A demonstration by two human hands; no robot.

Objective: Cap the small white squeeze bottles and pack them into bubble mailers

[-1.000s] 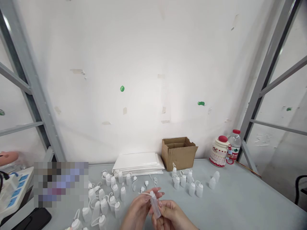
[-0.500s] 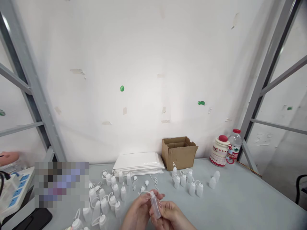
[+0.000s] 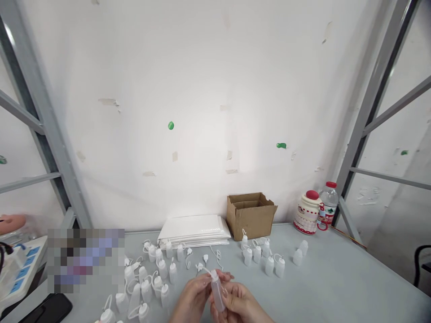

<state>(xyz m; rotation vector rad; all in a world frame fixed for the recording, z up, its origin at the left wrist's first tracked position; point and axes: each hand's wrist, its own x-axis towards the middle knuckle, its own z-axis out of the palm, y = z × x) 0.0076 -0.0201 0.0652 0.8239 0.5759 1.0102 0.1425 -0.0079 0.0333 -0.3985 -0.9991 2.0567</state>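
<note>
Pinching a small clear bottle (image 3: pixel 217 297) above the table's (image 3: pixel 336 278) near edge, the left hand (image 3: pixel 192 299) still fingers its white cap (image 3: pixel 213 274) while the right hand (image 3: pixel 241 303) grips the body, barely moved, capping seemingly unfinished.

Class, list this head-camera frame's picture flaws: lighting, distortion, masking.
Head view: glare washes out the white wall; wide-angle distortion tilts the grey frame posts; a pixelated patch masks the left; left hand and right hand, holding a small bottle, are cropped below.

Bright, even light; wall (image 3: pixel 202 89) washed out near centre. Soft shadows on table (image 3: pixel 336 282). Wide-angle bending of shelf posts (image 3: pixel 43 116) at edges. Pixelated patch (image 3: pixel 85 260) near left.
</note>
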